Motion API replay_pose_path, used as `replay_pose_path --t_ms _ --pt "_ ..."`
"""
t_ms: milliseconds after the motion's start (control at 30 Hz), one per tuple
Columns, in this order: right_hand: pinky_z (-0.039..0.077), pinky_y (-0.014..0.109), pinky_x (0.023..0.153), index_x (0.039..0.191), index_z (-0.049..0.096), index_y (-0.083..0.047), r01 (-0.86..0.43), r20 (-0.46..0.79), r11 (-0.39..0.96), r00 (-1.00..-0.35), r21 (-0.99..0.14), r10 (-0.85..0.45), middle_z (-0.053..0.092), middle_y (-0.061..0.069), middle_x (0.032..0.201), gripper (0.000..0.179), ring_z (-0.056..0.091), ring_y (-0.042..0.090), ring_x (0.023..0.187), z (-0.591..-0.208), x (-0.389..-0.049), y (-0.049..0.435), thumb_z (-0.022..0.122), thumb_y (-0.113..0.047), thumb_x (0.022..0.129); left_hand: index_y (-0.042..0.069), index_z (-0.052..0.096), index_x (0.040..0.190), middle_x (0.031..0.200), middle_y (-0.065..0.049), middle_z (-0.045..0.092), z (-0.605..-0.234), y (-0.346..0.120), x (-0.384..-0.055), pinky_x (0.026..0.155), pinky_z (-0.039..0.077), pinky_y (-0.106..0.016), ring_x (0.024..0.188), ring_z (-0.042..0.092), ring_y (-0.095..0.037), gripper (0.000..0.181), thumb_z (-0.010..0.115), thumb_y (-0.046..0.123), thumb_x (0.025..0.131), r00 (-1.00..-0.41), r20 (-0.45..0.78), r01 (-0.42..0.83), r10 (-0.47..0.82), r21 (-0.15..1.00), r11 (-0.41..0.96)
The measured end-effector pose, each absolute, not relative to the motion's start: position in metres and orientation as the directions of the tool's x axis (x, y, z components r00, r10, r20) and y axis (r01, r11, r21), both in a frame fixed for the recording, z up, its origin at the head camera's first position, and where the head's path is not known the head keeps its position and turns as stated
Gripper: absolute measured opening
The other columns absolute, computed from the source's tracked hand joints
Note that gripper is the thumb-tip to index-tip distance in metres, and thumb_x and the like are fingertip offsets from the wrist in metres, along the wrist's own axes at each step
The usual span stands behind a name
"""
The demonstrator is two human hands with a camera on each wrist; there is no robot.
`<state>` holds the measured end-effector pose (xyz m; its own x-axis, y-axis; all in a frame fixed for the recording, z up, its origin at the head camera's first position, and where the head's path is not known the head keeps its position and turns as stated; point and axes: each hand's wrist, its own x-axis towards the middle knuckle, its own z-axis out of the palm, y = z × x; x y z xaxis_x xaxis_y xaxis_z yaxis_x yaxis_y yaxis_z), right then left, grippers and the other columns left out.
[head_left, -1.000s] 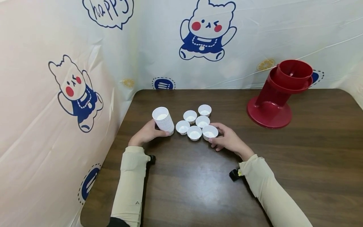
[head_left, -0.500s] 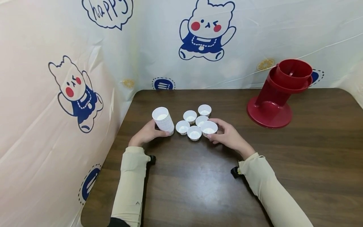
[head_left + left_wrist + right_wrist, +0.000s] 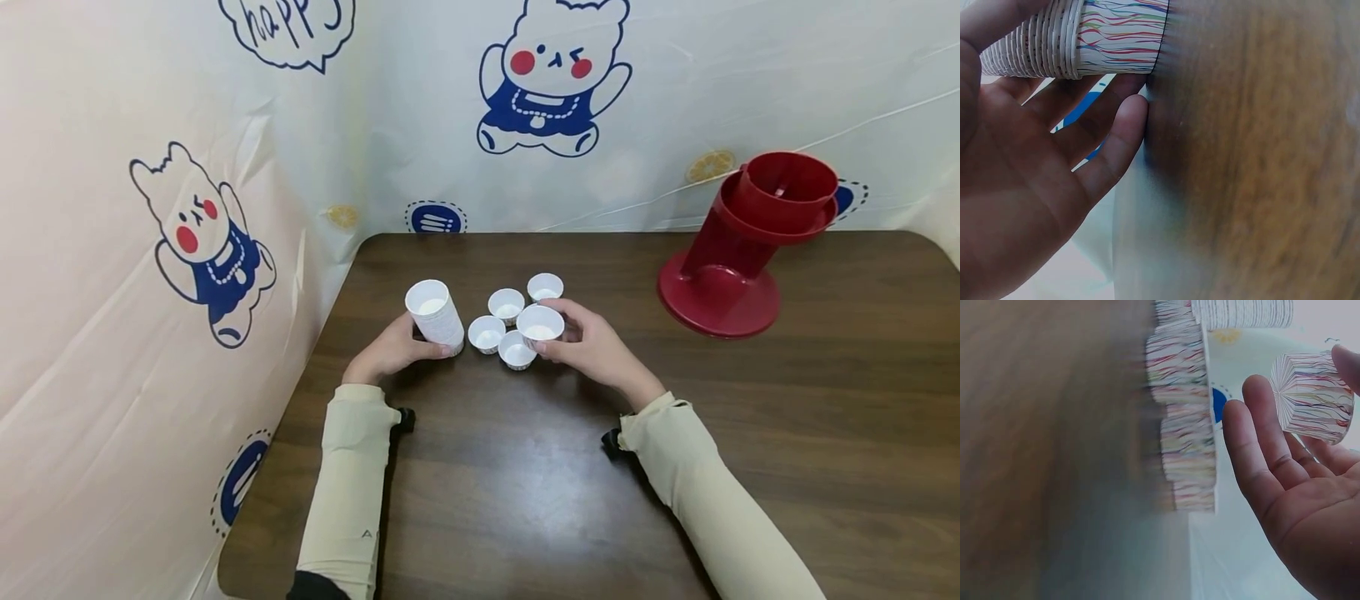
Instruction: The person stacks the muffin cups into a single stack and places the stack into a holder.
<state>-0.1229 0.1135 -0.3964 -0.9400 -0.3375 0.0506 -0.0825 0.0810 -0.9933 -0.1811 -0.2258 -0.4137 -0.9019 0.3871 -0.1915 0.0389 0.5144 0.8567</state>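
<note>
Near the far left of the dark worktop (image 3: pixel 465 475), a tall stack of nested white cups (image 3: pixel 438 322) stands upright beside 4 visible loose cups (image 3: pixel 487 334), which sit close together with their mouths up. The left hand (image 3: pixel 393 352) is clasped round the stack, whose base appears to rest on the worktop. The right hand (image 3: pixel 592 343) pinches 1 raised cup (image 3: pixel 540 323), thumb on the near side and fingers on the far side, while 2 of its fingers stand clear of the wall in the right wrist view. The hands are apart, with the loose cups largely between them. The raised cup is off the worktop, above the right-hand side of the group; whether another cup lies hidden beneath it, I cannot tell. Well to the right stands a red holder (image 3: pixel 723 293), touched by neither of the hands.

The step in hand looks like gathering the loose cups by nesting them. If so, the next move calls for centring the raised cup's base over an open mouth and lowering it level, with a light pinch so the thin wall does not buckle, while the left hand steadies the stack against tipping.
</note>
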Motion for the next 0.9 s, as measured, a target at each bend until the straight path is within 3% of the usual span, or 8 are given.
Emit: replay_pose_path --t_ms 233,467,900 --pt "0.058 0.032 0.076 0.142 0.052 -0.002 -0.091 0.059 0.072 -0.933 -0.993 -0.355 0.064 0.018 0.113 0.060 0.068 0.021 0.084 -0.381 -0.130 0.097 0.077 -0.005 0.088 0.002 0.046 0.140 0.133 -0.017 0.057 -0.413 -0.227 -0.181 0.109 0.035 -0.051 0.121 0.053 -0.033 0.072 0.086 0.013 0.081 -0.897 -0.182 0.056 0.402 0.857 0.512" --pt "0.055 0.030 0.073 0.142 0.053 -0.006 -0.136 0.086 0.112 -0.924 -0.984 -0.373 0.063 0.013 0.111 0.060 0.067 0.022 0.081 -0.368 -0.139 0.083 0.078 -0.012 0.088 -0.001 0.041 0.144 0.138 -0.021 0.053 -0.401 -0.223 -0.176 0.111 0.032 -0.053 0.126 0.049 -0.036 0.075 0.083 0.009 0.083 -0.895 -0.194 0.053 0.402 0.848 0.527" --pt "0.055 0.035 0.073 0.143 0.051 -0.008 -0.232 0.162 0.120 -0.893 -0.965 -0.420 0.065 0.010 0.109 0.060 0.065 0.025 0.084 -0.342 -0.160 0.044 0.077 -0.018 0.090 0.009 0.041 0.145 0.136 -0.011 0.055 -0.410 -0.225 -0.180 0.111 0.033 -0.050 0.123 0.051 -0.030 0.079 0.087 0.017 0.081 -0.898 -0.178 0.056 0.403 0.861 0.506"
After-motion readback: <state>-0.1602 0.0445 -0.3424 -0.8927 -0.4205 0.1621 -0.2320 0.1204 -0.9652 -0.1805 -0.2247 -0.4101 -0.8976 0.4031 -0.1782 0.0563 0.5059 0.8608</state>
